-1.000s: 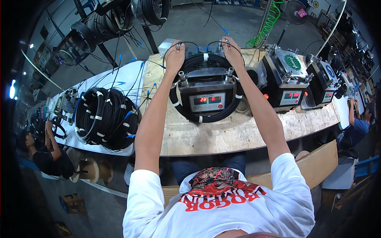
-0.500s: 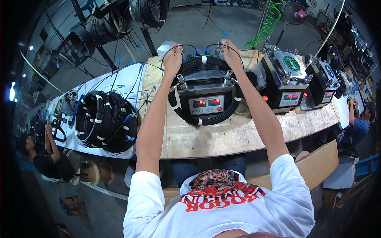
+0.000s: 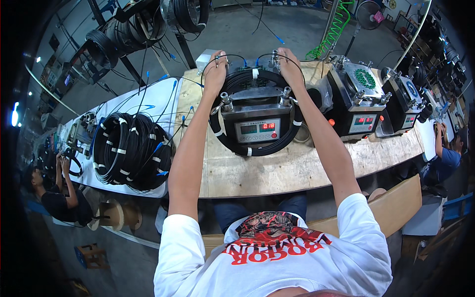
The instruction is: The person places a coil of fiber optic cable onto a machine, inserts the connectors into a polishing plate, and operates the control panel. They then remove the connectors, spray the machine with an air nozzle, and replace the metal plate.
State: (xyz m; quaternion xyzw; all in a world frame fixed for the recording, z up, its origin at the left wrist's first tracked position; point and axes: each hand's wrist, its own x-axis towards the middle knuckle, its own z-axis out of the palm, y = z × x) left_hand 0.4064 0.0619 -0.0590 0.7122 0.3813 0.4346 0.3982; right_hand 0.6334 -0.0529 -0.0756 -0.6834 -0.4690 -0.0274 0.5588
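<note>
A black benchtop machine (image 3: 232,118) with a red-lit display panel (image 3: 257,131) stands on the plywood bench in front of me. A black cable coil (image 3: 269,150) bound with white ties hangs around it, its two blue-tipped ends (image 3: 245,63) reaching the fixture at the machine's far side. My left hand (image 3: 215,74) is closed at the far left corner, fingers around a metal clamp post. At the far right corner my right hand (image 3: 290,69) grips the matching clamp post (image 3: 274,57). Both hands partly hide what they hold. Two metal knobs (image 3: 226,100) show on the near corners.
More black cable coils (image 3: 131,151) with blue connectors lie on the white table to the left. Two similar machines (image 3: 358,101) stand to the right. A green coiled hose (image 3: 332,39) hangs behind. Other people (image 3: 62,195) work at both sides.
Both hands have shifted slightly at the far clamp posts. The left readout on the middle machine's display has gone dark, while the right one stays lit.
</note>
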